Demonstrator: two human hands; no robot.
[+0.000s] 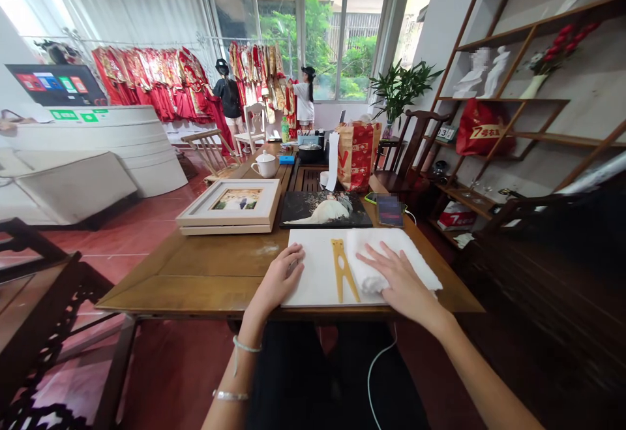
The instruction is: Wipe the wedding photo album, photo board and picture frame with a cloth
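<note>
A white board [313, 280] lies at the table's near edge. My left hand [284, 275] rests on its left edge, with the thumb and fingers a little apart. My right hand [391, 272] is spread flat over a folded, fluffy white cloth [418, 263] on the board's right part. Between my hands lies a flat yellow two-legged piece [338, 263] with a small eared head and an oval hole; neither hand touches it. Just behind the board is a dark picture panel [323, 211] showing a white gown.
Stacked pale frames [229, 207] sit on the wooden table [195, 280] at left, near a lidded white cup [265, 164]. Behind the panel stands a red paper bag [357, 156]; a phone [390, 211] lies right. A white cable [372, 378] hangs below. Two people stand by clothes racks.
</note>
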